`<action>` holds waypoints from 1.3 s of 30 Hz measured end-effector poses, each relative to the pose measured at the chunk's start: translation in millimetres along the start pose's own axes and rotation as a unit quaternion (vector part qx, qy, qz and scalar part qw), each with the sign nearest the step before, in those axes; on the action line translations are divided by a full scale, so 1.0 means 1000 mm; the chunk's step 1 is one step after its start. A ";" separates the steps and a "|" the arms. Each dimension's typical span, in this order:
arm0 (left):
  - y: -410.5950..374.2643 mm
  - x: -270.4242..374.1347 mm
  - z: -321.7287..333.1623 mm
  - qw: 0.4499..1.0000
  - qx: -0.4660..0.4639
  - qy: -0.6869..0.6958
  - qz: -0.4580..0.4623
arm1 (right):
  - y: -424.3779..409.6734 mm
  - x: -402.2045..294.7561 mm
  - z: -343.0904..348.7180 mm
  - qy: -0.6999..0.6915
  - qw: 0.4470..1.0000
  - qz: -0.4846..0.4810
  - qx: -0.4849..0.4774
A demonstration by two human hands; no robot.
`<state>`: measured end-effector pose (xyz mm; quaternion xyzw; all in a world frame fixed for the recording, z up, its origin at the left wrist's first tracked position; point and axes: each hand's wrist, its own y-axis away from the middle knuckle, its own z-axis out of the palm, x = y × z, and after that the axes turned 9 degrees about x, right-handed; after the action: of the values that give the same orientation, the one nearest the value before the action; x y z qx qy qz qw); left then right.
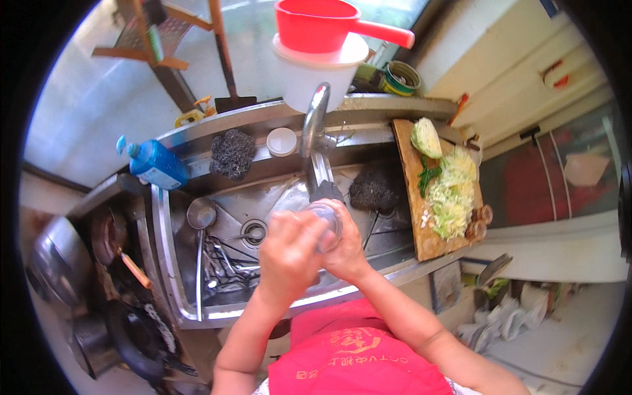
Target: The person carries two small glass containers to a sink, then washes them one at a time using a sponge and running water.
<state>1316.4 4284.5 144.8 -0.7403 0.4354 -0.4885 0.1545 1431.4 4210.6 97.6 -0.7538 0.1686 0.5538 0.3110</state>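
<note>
A small clear cup is held over the sink, below the metal faucet. My right hand wraps around its side. My left hand is blurred, with curled fingers at the cup's mouth; whether they grip its rim I cannot tell. Just beyond the cup is a dark piece, perhaps cloth, at the end of the metal divider. Under my left hand, a metal ladle and several metal utensils lie in the left basin.
A wooden cutting board at the right bears shredded cabbage, a cabbage piece and green peppers. Dark scourers, a white lid and a blue pump bottle line the back ledge. A red dipper tops a white bucket.
</note>
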 end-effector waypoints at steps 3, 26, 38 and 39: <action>0.004 0.003 -0.004 0.999 0.008 -0.040 -0.003 | -0.002 -0.006 -0.006 0.036 0.997 -0.058 0.019; -0.022 0.041 0.034 0.990 -0.125 -0.032 0.065 | 0.006 0.015 -0.032 -0.003 0.993 -0.087 0.075; -0.011 0.043 0.027 0.996 -0.073 -0.037 0.020 | 0.002 0.002 -0.046 -0.006 0.993 -0.078 0.094; -0.014 0.040 0.028 0.997 -0.057 -0.050 -0.004 | 0.001 -0.002 -0.048 0.016 0.991 -0.105 0.084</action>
<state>1353.1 4255.3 164.2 -0.7731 0.4516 -0.4256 0.1316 1465.4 4178.5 108.9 -0.7473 0.1392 0.4897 0.4271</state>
